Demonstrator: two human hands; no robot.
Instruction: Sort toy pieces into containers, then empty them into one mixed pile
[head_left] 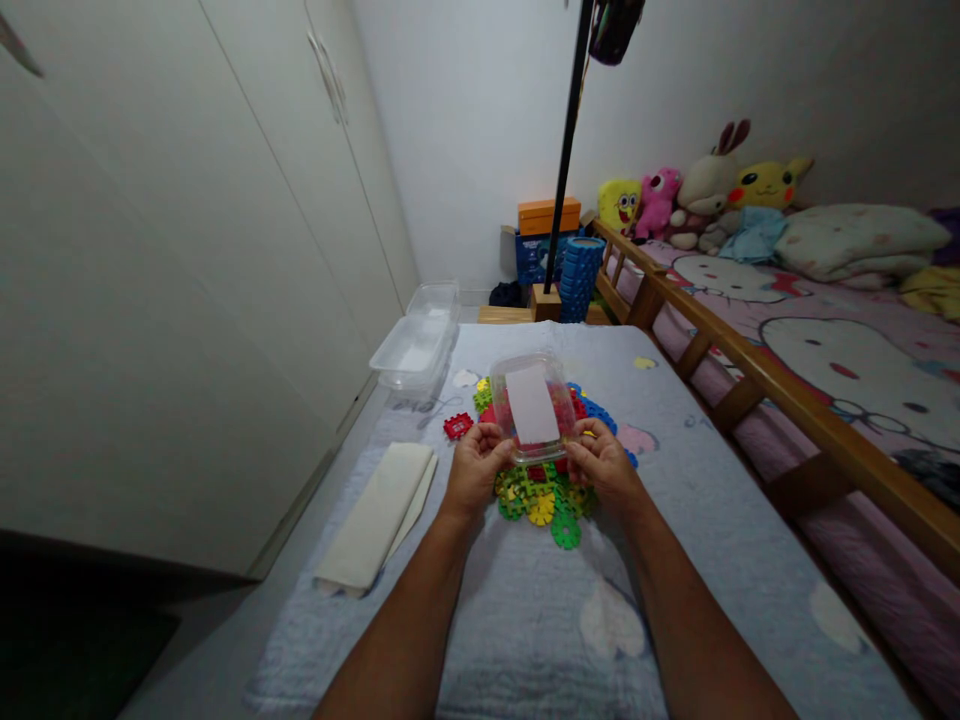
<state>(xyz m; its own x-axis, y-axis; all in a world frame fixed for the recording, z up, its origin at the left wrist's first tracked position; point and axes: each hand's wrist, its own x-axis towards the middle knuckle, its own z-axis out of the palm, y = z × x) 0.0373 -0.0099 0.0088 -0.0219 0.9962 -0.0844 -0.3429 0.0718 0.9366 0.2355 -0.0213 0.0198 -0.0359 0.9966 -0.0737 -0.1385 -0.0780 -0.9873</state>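
Note:
Both my hands hold a small clear plastic container [566, 398] with a white label [531, 405] on its face. My left hand [476, 468] pinches its near left corner, and my right hand [606, 468] grips the near right corner. Beneath and behind it spreads a pile of notched plastic building pieces [541, 508] in green, yellow, red and blue, partly hidden by the container and my hands. One green disc [566, 531] lies at the pile's near edge. A red square piece [458, 427] sits apart, just beyond my left hand.
Clear plastic boxes [415, 345] stand at the table's far left. A folded cream cloth or sheet [379, 515] lies left of my left forearm. A pale blue cloth [540, 640] covers the table. Along the right runs a wooden bed rail [750, 385]; a white wardrobe [187, 250] stands left.

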